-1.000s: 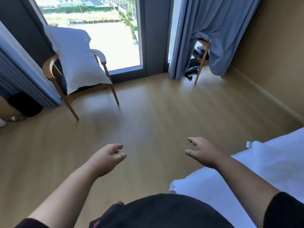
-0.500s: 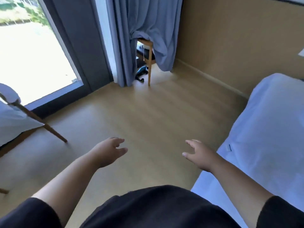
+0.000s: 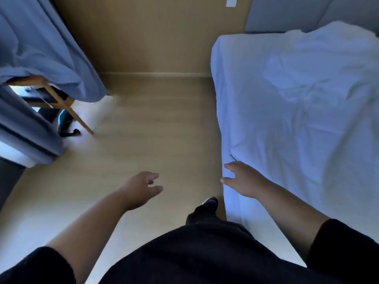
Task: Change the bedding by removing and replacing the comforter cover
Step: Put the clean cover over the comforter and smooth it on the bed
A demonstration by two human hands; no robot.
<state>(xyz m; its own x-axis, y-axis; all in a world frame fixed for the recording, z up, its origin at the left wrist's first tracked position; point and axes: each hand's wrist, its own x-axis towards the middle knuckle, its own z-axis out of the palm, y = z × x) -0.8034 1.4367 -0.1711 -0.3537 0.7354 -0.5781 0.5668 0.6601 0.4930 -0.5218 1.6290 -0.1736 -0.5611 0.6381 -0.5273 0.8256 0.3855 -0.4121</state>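
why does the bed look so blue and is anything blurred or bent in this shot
Head view: the white bedding takes a cool blue cast in dim light; bright glare washes out the floor under the chair leg; curtain edges are smeared by motion; the wide-angle lens bows the bed edge and walls.

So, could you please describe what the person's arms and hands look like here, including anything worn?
Both forearms are bare, with black sleeves ending near the elbows: the left sleeve and the right sleeve. The left hand and right hand are bare, with no gloves; no rings or watch are visible. The clothing on the body is black too.
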